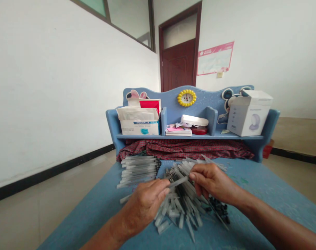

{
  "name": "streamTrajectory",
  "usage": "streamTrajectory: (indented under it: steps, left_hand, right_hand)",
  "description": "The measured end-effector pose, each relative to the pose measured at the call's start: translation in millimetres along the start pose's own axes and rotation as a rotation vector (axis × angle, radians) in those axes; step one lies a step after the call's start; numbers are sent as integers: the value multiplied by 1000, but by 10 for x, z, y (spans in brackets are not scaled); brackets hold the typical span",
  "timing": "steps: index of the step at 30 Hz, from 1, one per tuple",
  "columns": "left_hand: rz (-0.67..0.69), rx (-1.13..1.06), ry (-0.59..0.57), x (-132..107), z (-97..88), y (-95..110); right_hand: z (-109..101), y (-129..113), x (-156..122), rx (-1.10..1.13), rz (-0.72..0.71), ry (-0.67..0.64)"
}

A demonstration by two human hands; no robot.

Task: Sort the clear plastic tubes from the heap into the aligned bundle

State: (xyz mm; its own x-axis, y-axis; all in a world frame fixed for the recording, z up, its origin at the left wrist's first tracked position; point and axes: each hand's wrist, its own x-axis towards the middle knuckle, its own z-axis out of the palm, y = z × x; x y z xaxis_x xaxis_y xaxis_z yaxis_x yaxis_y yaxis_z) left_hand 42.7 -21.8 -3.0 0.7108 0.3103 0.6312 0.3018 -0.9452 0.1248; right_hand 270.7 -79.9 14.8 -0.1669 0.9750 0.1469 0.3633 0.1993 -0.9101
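My left hand and my right hand meet over a loose heap of clear pens and caps on the blue desk. Both hands pinch one clear pen tube between them, the left at its near end, the right at its far end. A tidy stack of assembled pens lies to the left of the heap. Small black parts lie under my right wrist.
A red plaid cloth lies at the back of the desk under a blue shelf. The shelf holds a mask box, notebooks, a white box and a yellow clock. A brown door stands behind.
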Motion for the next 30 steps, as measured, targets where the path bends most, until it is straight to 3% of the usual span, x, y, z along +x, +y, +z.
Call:
streamTrajectory:
  steps: [3,8,13,17,26,30]
  left_hand:
    - [-15,-7,-19,-21,19,-24]
    - [-38,-39,-71,-37,18,-12]
    - [-47,-67,-90,-26,17,10]
    - [-82,-92,-89,-18,15,2]
    - [-292,-301,-226,39,-53,43]
    - [-386,-388,-250,60,-69,52]
  right_hand:
    - [-2,13,8,116,10,-45]
    - [8,19,25,17,19,3]
    - [-8,-4,26,147,33,-40]
    - [-10,-4,25,35,72,-32]
    - [-92,35,29,255,3,-79]
    - [-83,34,50,322,-16,-11]
